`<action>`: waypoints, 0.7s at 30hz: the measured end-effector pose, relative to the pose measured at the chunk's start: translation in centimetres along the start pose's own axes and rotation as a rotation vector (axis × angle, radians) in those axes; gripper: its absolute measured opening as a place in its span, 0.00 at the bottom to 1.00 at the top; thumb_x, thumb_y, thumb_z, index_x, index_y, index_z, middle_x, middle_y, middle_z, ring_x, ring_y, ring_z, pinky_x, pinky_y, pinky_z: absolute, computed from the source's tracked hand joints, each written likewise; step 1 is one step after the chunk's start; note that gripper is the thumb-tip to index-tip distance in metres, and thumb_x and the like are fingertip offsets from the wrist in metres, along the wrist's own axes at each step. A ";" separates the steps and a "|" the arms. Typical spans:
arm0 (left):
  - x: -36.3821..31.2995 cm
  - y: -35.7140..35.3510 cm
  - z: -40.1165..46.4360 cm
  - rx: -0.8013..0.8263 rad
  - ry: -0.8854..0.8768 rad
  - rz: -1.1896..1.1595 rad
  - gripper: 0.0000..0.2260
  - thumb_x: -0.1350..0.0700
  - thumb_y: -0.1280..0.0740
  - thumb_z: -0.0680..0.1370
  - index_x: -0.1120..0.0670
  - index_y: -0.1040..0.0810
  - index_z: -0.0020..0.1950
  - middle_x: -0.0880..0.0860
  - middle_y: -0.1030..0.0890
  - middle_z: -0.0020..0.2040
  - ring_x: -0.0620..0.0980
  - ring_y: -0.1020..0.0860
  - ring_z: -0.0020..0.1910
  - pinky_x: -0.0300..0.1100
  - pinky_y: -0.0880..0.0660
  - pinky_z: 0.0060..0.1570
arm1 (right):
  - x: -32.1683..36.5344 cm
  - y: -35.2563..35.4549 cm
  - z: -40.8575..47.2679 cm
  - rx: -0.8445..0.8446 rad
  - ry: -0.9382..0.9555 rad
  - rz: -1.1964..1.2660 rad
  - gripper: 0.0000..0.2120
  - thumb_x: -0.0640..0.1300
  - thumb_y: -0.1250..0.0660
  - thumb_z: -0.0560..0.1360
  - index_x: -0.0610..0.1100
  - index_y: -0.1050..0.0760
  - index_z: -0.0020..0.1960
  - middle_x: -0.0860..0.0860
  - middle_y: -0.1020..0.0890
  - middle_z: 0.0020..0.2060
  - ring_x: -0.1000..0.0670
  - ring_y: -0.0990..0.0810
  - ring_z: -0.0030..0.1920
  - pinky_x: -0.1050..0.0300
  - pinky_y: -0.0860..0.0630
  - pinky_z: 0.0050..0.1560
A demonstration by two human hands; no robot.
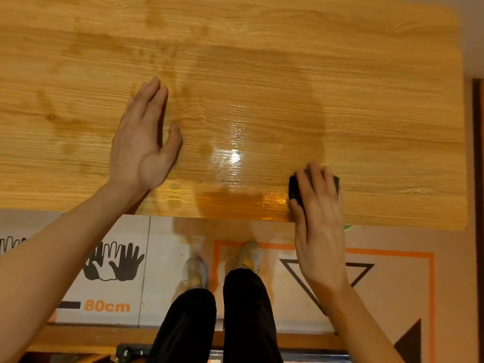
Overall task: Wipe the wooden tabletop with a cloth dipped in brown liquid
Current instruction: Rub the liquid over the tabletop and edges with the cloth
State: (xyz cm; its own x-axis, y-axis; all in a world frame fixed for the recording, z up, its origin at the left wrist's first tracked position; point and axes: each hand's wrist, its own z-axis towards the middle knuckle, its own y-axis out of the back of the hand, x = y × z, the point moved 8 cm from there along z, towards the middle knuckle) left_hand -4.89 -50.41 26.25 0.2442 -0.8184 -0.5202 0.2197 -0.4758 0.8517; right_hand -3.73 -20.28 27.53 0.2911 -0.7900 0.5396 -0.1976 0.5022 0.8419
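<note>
The right hand (318,205) lies palm down near the front edge of the wooden tabletop (262,74), fingers spread and bent a little over a dark cloth (294,189) which they press against the wood. Only the cloth's left side and a sliver by the outer fingers show; the rest is hidden under the hand. The thumb points back toward the table's edge, and the right forearm runs down and outward to the lower right corner of the view.

The left hand (142,142) rests flat on the tabletop well to the left of the cloth, fingers straight and held together, thumb angled out to the right, holding nothing. Its forearm crosses the near edge and extends to the lower left.

Between the hands the wood is glossy and wet, with a bright glare spot (234,155) and a darker amber patch (235,203) of brown liquid just left of the cloth, reaching the front edge. Fainter streaks and smears mark the surface further back.

Below the edge are the person's black trousers (246,310) and pale shoes (250,255), standing on a floor mat (110,306) printed with hand outlines, "80cm", an orange frame and dark triangles.
</note>
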 end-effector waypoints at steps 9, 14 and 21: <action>-0.4 0.1 -0.3 -0.010 -0.030 0.049 0.26 0.51 0.42 0.85 0.59 0.40 0.81 0.54 0.42 0.82 0.38 0.53 0.77 0.47 0.50 0.81 | -0.1 -0.4 12.9 -0.112 -0.058 -0.145 0.20 0.42 0.48 0.83 0.41 0.37 0.75 0.44 0.38 0.76 0.43 0.44 0.77 0.42 0.49 0.76; -0.2 -0.1 -0.1 0.016 0.006 0.056 0.26 0.49 0.43 0.85 0.57 0.41 0.81 0.50 0.44 0.83 0.46 0.51 0.81 0.41 0.51 0.80 | 2.2 -1.6 9.8 -0.139 -0.007 -0.139 0.21 0.42 0.48 0.83 0.40 0.38 0.75 0.42 0.39 0.76 0.42 0.46 0.77 0.41 0.50 0.77; -0.5 -0.2 0.1 0.027 -0.023 0.089 0.26 0.50 0.44 0.85 0.60 0.41 0.81 0.54 0.45 0.83 0.50 0.49 0.82 0.43 0.53 0.81 | 5.2 -4.2 3.9 0.084 0.242 -0.157 0.22 0.46 0.48 0.82 0.42 0.36 0.75 0.44 0.36 0.75 0.43 0.44 0.77 0.42 0.49 0.76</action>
State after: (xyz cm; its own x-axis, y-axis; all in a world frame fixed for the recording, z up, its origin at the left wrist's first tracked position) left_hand -5.17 -50.00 26.35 0.2396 -0.8648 -0.4412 0.1721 -0.4094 0.8960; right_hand -5.09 -27.88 26.78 0.5370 -0.7437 0.3981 -0.2067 0.3416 0.9168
